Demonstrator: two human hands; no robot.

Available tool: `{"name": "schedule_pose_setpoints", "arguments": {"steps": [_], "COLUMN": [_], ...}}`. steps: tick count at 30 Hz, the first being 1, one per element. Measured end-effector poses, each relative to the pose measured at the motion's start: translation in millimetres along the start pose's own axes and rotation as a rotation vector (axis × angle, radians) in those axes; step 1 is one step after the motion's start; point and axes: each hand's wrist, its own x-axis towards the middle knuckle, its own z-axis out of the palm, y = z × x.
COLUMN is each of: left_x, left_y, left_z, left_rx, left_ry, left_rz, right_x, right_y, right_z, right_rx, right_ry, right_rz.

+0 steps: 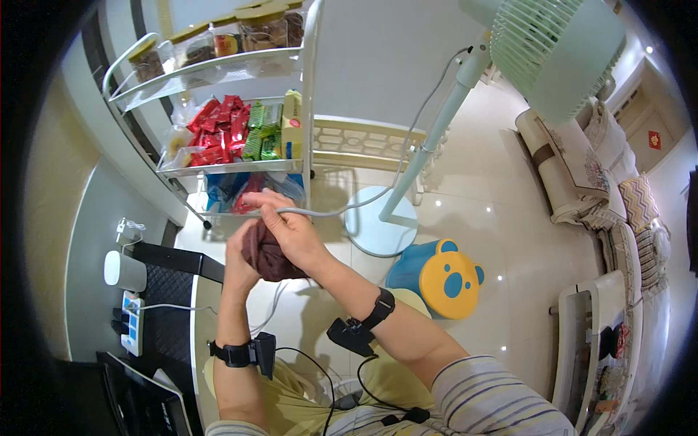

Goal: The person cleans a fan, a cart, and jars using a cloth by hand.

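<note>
A crumpled dark brown cloth (272, 259) is bunched between my two hands, above the floor. My left hand (240, 253) wraps around its left side. My right hand (297, 237) lies over its upper right side, fingers stretched out to the upper left. The grey power cord (354, 206) of a pale green standing fan (455, 109) runs into my right hand between thumb and fingers. From there the cord is hidden by the hands and cloth. A thin stretch of pale cable (275, 305) shows below the cloth, near my knees.
Ahead stands a white rolling cart (229, 169) with jars and wrapped snacks. The fan's round base (362, 234) and a blue and yellow bear-shaped stool (450, 280) stand on the tiles. To the left are a power strip (132, 327) and a black table edge (180, 261). A sofa (567, 180) is at right.
</note>
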Motion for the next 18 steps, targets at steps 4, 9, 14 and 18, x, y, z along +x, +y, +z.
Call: {"name": "schedule_pose_setpoints", "arguments": {"steps": [4,9,14,18], "left_x": [15.9,31.0,45.0,62.6], "left_y": [-15.8,-46.0,-91.1,-94.3], "left_z": [-7.9,-18.4,1.6,5.0], "left_rx": [0.008,0.057,-0.103,-0.06], "left_ry": [0.15,0.068,0.138,0.089], "left_rz": [-0.096,-0.228,-0.481,-0.468], "right_x": [7.0,15.6,39.4,50.2], "right_y": [3.8,45.0,78.6,115.4], "right_z": [-23.1,-33.9,-34.5,-55.8], "right_rx": [0.793,1.034,0.974,0.9], "right_ry": [0.2,0.351,0.327,0.397], "right_rz": [0.347,0.485,0.542,0.556]}}
